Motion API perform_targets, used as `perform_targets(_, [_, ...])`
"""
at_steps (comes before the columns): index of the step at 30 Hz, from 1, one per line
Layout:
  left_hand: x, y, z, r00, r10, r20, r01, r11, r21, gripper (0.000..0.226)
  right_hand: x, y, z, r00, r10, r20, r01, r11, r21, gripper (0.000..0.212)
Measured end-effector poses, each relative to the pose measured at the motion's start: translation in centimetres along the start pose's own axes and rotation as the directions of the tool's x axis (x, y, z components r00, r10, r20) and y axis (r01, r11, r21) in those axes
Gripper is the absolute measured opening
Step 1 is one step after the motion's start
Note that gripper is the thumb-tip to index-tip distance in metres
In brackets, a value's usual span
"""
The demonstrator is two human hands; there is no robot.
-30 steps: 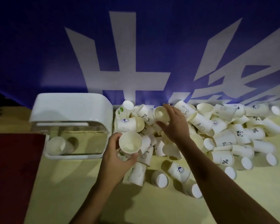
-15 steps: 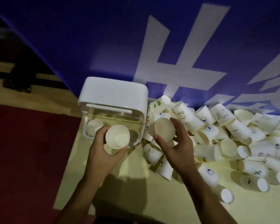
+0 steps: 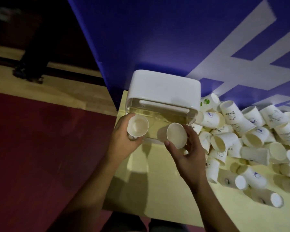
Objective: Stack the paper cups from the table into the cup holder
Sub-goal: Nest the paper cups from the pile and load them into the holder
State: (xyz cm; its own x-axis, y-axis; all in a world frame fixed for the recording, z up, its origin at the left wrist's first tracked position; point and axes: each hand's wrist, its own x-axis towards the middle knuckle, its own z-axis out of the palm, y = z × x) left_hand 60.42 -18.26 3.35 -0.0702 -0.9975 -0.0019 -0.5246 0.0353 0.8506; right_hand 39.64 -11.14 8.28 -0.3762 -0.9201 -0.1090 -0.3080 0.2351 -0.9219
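Note:
A white cup holder [image 3: 164, 91] with a clear front stands at the table's far left corner. My left hand [image 3: 124, 141] grips one white paper cup [image 3: 137, 126], mouth toward me, at the holder's left front opening. My right hand [image 3: 187, 154] holds a second paper cup [image 3: 176, 135] by its rim, right in front of the holder's clear compartment. A big pile of paper cups [image 3: 251, 138] lies on its sides to the right of the holder.
The pale yellow table [image 3: 166, 186] ends just left of the holder. Beyond that edge is dark red floor [image 3: 40, 156]. A blue banner with white characters [image 3: 174, 39] stands right behind the holder and the pile.
Both hands have carried their cups leftward from the pile to the holder's front. The view has swung left and closer to the holder.

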Motion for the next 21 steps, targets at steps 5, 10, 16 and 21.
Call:
perform_targets(5, [1.8, -2.2, 0.7, 0.995, 0.005, 0.103, -0.009, 0.999, 0.036, 0.067, -0.3, 0.1, 1.6, 0.999, 0.046, -0.021, -0.046, 0.999, -0.008, 0.065])
perform_targets(10, [2.3, -4.1, 1.6, 0.983, -0.036, 0.178, 0.017, 0.994, 0.104, 0.074, 0.0, 0.8, 2.4, 0.998, 0.051, -0.034, -0.053, 0.998, -0.045, 0.073])
perform_targets(16, [2.7, -4.4, 2.0, 0.982, -0.075, 0.172, 0.058, 0.993, 0.102, 0.070, 1.6, -0.1, 4.2, 1.000, -0.013, 0.017, 0.014, 0.996, -0.083, 0.071])
perform_targets(21, [2.2, -4.9, 0.7, 0.944, -0.161, 0.288, 0.167, 0.986, 0.004, 0.083, 3.2, -0.6, 7.6, 0.988, -0.108, 0.115, 0.124, 0.982, -0.145, 0.071])
